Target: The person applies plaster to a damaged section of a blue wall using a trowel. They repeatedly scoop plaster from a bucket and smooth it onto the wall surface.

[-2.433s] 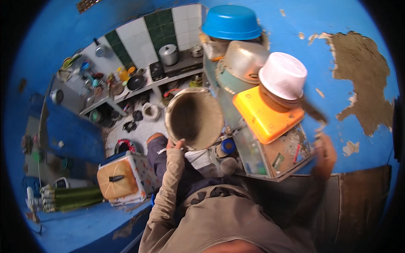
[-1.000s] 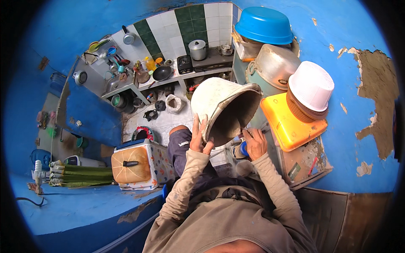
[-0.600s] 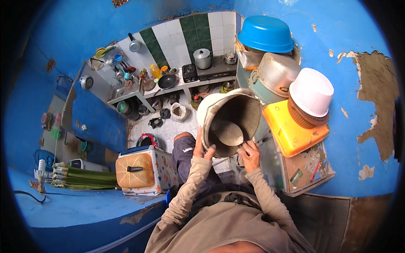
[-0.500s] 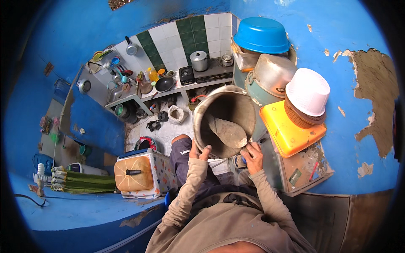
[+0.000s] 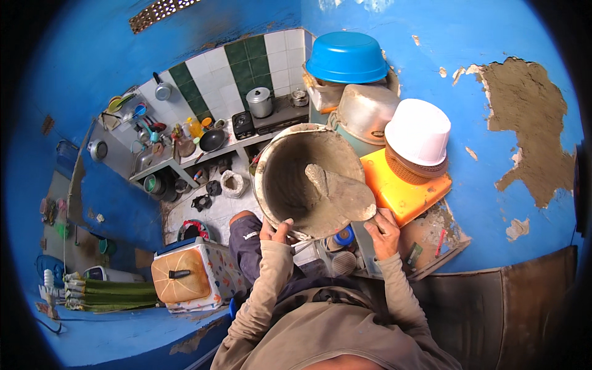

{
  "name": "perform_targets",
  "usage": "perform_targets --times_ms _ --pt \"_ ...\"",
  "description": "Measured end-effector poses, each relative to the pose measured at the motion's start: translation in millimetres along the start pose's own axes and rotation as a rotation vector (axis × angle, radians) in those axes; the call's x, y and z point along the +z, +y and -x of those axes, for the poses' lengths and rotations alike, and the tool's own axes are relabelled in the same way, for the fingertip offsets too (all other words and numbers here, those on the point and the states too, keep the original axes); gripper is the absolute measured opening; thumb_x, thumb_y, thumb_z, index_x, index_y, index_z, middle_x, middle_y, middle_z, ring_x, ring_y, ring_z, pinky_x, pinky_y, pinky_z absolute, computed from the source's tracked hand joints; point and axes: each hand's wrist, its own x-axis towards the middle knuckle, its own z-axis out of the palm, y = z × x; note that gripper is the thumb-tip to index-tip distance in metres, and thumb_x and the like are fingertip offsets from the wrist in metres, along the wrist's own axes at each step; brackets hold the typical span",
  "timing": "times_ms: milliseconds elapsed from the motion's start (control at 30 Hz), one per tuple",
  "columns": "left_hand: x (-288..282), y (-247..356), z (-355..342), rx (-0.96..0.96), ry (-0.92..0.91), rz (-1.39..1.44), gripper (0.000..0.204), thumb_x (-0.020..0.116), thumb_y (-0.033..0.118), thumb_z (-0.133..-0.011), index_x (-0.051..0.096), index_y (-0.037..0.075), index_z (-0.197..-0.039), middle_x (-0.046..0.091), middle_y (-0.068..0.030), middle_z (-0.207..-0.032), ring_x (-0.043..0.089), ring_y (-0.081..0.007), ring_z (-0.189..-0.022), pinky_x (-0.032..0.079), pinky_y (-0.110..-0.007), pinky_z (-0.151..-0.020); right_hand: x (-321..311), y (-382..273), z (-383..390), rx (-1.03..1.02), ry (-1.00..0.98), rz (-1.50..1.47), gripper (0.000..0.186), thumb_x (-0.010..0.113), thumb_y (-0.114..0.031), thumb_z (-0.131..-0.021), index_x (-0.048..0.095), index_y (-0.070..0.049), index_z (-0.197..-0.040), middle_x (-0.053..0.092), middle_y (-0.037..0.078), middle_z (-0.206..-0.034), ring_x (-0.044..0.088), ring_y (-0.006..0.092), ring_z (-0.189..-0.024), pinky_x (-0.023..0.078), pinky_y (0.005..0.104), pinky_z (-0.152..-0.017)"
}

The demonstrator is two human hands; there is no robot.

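In the head view, the person stands over a mortar bucket (image 5: 277, 166), held in front of the body with its mouth tilted up. The left hand (image 5: 277, 231) is grasping the near left rim: the thumb lies over the edge, and the other fingers go to the outer side, where they are partly hidden. The right hand (image 5: 382, 233), just beyond the near right rim, has its fingers closed around the handle end of a trowel (image 5: 353, 200); the handle itself is mostly covered by them.

The trowel's blade points to the far left, over the mouth of the bucket. What has just changed is this: half a second ago the blade lies lower inside the bucket and looks rather flat and bare, but now it is raised near the rim and bears a thick ridge of grey mortar (image 5: 316, 179) toward its tip. This probably means that the scooping is done, or nearly done, and the load needs a level blade so it does not slide off.

To the right of the bucket, near it, lies an orange plastic tray (image 5: 376, 176), with a brown basket (image 5: 410, 171) and a white tub (image 5: 418, 131) turned over on top. Farther right, the blue wall (image 5: 459, 129) has a large rough brown patch (image 5: 527, 123).
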Motion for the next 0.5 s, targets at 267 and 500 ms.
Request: perform_targets --times_ms 267,500 --pt "8.4 3.5 -9.0 0.065 -0.045 0.014 0.041 0.06 0.006 -0.075 0.05 0.005 -0.115 0.061 -0.0054 -0.096 0.06 -0.0168 -0.079 0.049 -0.027 -0.059 -73.3 -43.5 -20.5 -0.031 0.115 0.144 0.03 0.064 -0.007 -0.074 0.06 0.005 -0.102 0.057 0.011 -0.095 0.053 0.0236 -0.088 0.041 0.0311 -0.08" --pt "-12.2 -30.1 -33.3 0.129 -0.063 -0.006 0.049 0.058 0.004 -0.071 0.047 0.002 -0.118 0.058 -0.0075 -0.098 0.056 -0.0186 -0.084 0.048 -0.03 -0.07 -161.1 -91.4 -62.1 0.007 0.352 0.088 0.032 0.06 -0.013 -0.081 0.059 0.003 -0.108 0.057 0.007 -0.098 0.051 0.0157 -0.091 0.041 0.0272 -0.08"
